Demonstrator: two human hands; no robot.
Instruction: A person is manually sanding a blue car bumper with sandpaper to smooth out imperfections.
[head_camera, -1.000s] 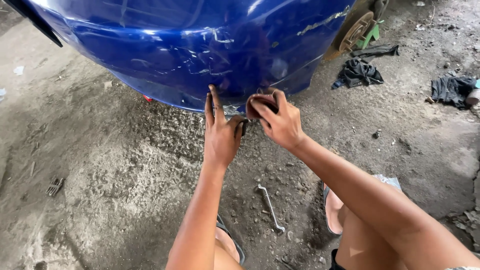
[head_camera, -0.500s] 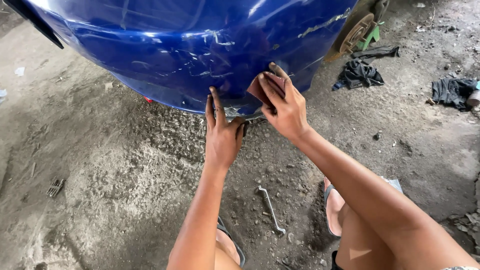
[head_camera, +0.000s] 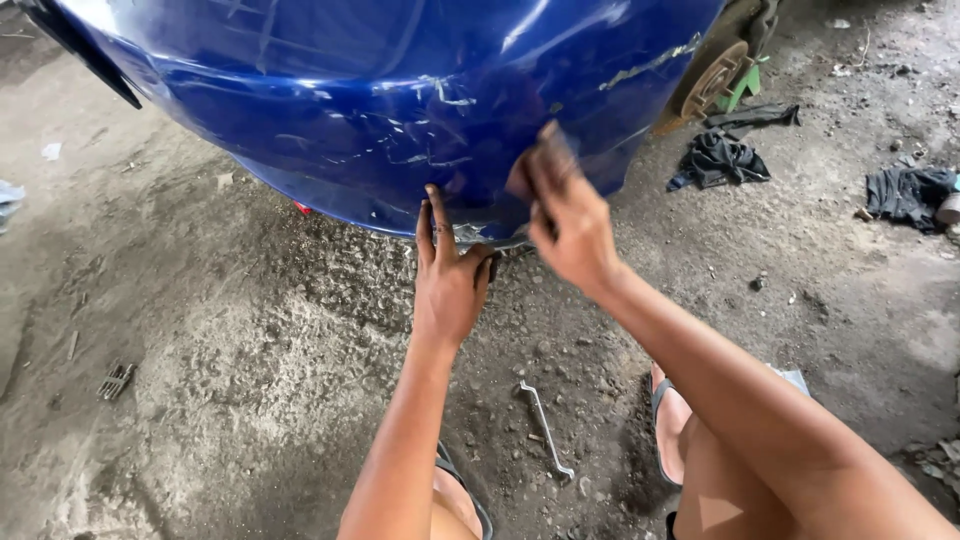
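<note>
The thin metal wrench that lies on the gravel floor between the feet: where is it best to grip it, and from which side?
Probably the middle of the thin metal wrench, on its straight bare shaft, coming from straight above. It lies flat on the grey gravel floor, so only its narrow sides offer the fingers a hold. Both ends look wider and less even.

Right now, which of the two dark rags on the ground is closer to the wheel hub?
The dark rag lying just below the rusty wheel hub is closer. The other dark rag lies farther out, near the picture's right edge.
</note>
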